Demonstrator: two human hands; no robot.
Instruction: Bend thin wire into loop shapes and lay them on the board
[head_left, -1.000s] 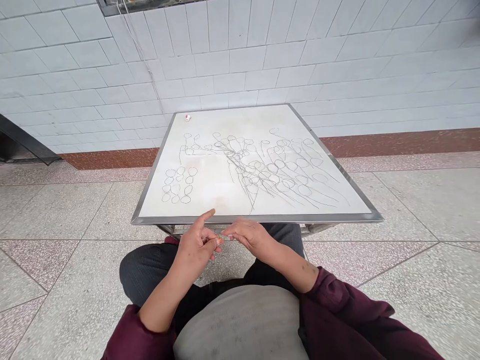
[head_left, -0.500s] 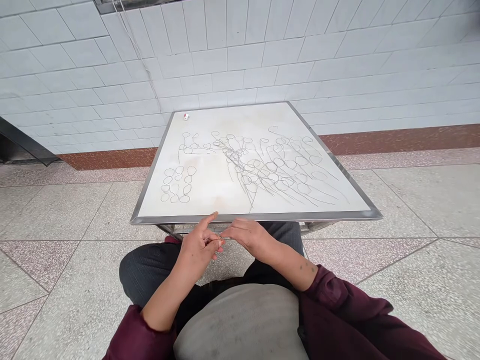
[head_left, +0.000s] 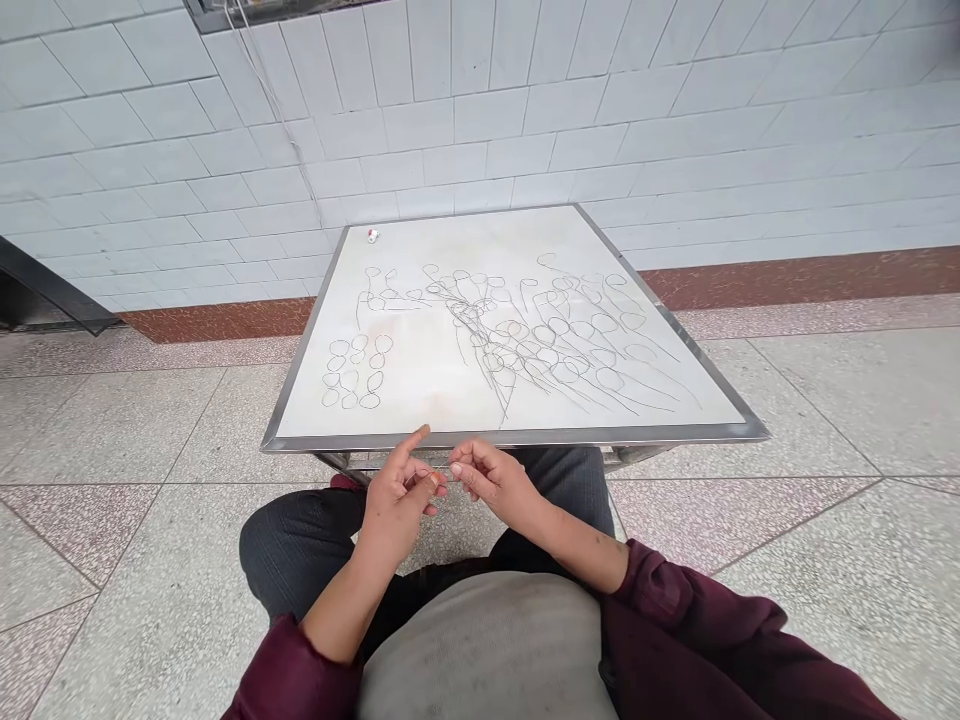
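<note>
The right hand point(head_left: 501, 487) has curled its grip closed on a thin wire point(head_left: 443, 467) the left hand point(head_left: 397, 495) still pinches.

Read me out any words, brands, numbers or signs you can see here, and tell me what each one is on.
No words, brands, numbers or signs can be read anywhere in the picture.
The small white and red object at the table's far left corner is too small to tell whether it bears print.
The looped wires on the white tabletop form rings and tails, no legible letters.
</note>
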